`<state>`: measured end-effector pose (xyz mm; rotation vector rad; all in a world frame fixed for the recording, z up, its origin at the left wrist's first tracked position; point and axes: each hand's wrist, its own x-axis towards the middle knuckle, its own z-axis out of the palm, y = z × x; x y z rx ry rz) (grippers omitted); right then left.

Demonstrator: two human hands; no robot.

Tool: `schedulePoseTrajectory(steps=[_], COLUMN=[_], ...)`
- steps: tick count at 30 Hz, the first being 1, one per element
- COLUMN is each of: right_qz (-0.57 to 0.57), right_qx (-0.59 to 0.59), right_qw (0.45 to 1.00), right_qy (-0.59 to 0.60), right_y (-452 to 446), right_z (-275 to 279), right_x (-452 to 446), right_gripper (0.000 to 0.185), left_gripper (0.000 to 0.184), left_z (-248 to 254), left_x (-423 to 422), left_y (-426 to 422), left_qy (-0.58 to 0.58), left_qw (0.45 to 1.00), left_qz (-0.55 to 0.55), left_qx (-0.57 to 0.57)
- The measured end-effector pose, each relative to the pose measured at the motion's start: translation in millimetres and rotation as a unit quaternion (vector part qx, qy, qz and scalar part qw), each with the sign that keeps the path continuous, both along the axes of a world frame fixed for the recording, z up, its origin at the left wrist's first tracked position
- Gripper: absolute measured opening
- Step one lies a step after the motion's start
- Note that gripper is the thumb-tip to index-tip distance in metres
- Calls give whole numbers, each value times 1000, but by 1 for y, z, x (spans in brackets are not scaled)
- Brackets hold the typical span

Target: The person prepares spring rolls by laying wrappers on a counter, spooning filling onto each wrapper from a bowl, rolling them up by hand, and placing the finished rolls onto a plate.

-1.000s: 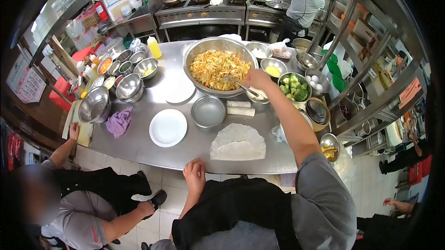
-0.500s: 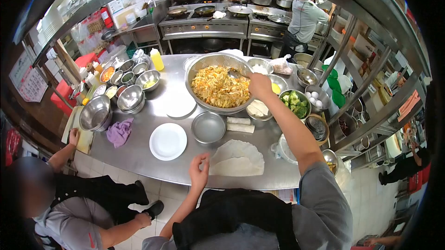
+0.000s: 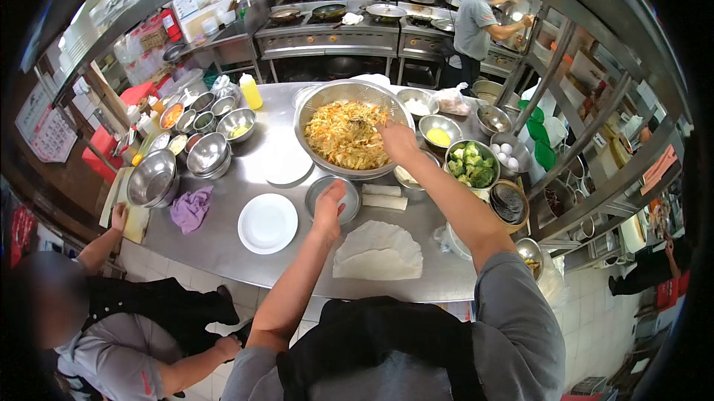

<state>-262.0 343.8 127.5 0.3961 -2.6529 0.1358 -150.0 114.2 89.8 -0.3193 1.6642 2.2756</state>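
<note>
My right hand (image 3: pixel 398 142) is closed on the handle of a spoon (image 3: pixel 363 126), whose head is in the shredded filling (image 3: pixel 346 150) of a large metal colander (image 3: pixel 309 144). My left hand (image 3: pixel 329 204) is stretched out above a small metal bowl (image 3: pixel 351 217), fingers extended, holding nothing. A thin pale wrapper sheet (image 3: pixel 378 258) lies flat on the steel table in front of me, one edge folded over. Two pale rolled wrappers (image 3: pixel 384 196) lie side by side just right of the small bowl.
A white plate (image 3: pixel 268 224) lies left, near a purple cloth (image 3: pixel 192 208) and stacked metal bowls (image 3: pixel 152 178). Bowls of broccoli (image 3: pixel 472 165) and eggs (image 3: pixel 506 157) stand right. A co-worker (image 3: pixel 119 334) is beside me on the left; another person (image 3: pixel 476 26) works at the stoves.
My left hand has moved forward from beside the wrapper sheet to above the small bowl. My right hand has shifted slightly left and down, taking the spoon deeper into the filling.
</note>
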Motion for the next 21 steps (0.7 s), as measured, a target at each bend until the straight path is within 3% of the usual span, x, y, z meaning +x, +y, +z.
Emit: schedulePoseTrajectory(steps=[3,6,16,21], right_qz=[-30,-91,-134,-125], right_qx=[-37,-47,-147,-256], right_qw=[999,993,957,934], right_qy=[-8,-66,-213,-217], right_y=[5,7,-10,-11], right_z=[13,16,16,-27], right_x=[7,-2,-17,-35], right_gripper=[23,44,33,39], left_gripper=[59,60,61,60], left_z=[-5,-9,-8,-9], left_x=[-10,-15,-17,-17], left_y=[2,3,5,11], left_qy=[-7,-10,9,11], left_qw=[1000,1000,999,999], left_qz=[-6,-11,-5,7], left_qx=[13,24,46,44])
